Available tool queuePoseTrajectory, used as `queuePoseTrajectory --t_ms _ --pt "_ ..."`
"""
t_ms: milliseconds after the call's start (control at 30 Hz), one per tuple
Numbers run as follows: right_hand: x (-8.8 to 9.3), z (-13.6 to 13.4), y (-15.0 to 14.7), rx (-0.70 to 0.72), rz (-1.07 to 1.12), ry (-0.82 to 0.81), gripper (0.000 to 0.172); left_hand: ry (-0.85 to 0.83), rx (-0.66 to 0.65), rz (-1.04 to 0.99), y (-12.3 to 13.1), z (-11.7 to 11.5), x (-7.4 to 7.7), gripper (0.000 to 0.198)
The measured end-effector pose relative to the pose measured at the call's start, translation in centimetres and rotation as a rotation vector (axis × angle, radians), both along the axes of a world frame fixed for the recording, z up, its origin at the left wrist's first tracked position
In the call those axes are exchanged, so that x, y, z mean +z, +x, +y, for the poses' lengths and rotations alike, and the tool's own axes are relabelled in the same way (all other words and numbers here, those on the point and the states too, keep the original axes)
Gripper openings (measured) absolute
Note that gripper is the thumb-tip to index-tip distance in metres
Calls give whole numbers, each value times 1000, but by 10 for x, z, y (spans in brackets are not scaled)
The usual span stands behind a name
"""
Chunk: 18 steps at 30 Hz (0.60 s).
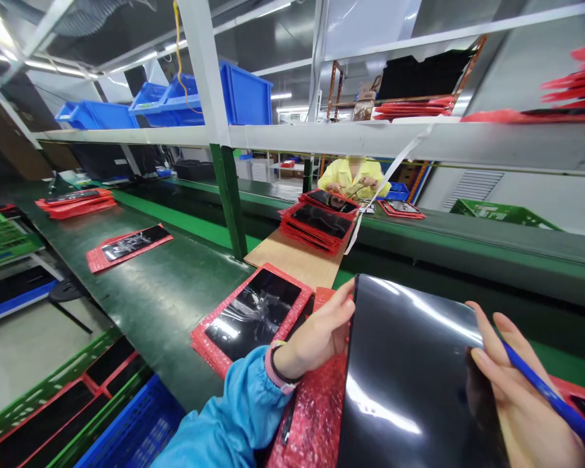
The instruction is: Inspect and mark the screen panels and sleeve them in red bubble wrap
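A large glossy black panel (414, 377) is held up close to the camera, tilted, with bright light reflections on it. My left hand (316, 338) grips its left edge, the thumb near the front face. On the right edge, my right hand (517, 377) has its thumb on the front and fingers around the side; a blue pen-like tool (546, 390) lies across that hand. Below the panel is red bubble wrap (319, 416). Left of my left hand, another black panel (256, 309) rests on red wrap on the green bench.
A stack of red-wrapped panels (316, 224) sits on a brown board (292, 260). Beyond it a person in yellow (351, 177) works. A green post (228, 201) supports a white shelf (394, 138) overhead. Crates (136, 422) stand at lower left.
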State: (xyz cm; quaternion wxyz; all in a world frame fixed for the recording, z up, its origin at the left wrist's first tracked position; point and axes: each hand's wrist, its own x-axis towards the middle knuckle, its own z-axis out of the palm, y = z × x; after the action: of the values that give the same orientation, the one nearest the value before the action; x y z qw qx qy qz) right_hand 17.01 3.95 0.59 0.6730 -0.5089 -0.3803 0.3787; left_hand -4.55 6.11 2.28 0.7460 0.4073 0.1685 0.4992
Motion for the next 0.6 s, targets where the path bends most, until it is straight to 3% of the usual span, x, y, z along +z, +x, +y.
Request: queuePoseTrajectory --t_ms 133,267,333,433,600 --pt "-6 13 2 -11 149 -189 66 11 201 163 -25 10 -19 58" --pt "-17 28 -4 26 166 -225 73 -13 380 513 -56 14 -46 39" --pt "-25 36 -10 72 154 -209 73 -83 364 614 -65 14 -58 34" --pt "-39 45 -20 165 113 -169 68 -171 232 624 -68 11 -70 33" --pt "-54 50 -37 240 -14 -117 71 -265 114 614 -65 12 -77 34"
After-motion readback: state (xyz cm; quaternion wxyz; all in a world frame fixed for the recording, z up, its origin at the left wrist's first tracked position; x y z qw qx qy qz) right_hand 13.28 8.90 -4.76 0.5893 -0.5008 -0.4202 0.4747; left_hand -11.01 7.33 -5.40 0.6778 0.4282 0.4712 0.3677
